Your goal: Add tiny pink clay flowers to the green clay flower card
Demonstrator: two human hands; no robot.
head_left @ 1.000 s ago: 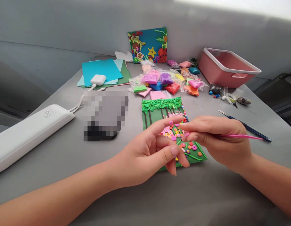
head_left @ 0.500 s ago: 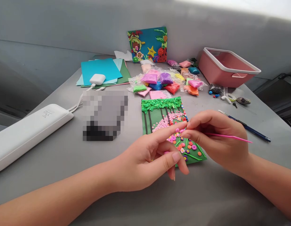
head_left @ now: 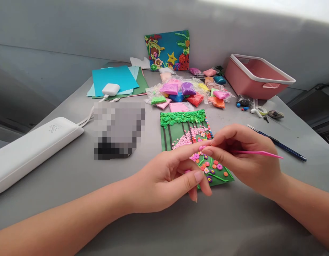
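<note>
Right hand (head_left: 247, 161) shifted left, holding one pink stick (head_left: 263, 153).

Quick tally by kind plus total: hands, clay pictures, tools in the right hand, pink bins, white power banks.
Hands: 2 (left hand, right hand)
Clay pictures: 2 (green picture, blue picture)
Tools in the right hand: 1 (pink tool)
Pink bins: 1 (pink bin)
White power banks: 1 (white power bank)
Total: 7

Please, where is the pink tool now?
In the head view, the pink tool is right of centre, held in the right hand, with the dark knife beyond.
</note>
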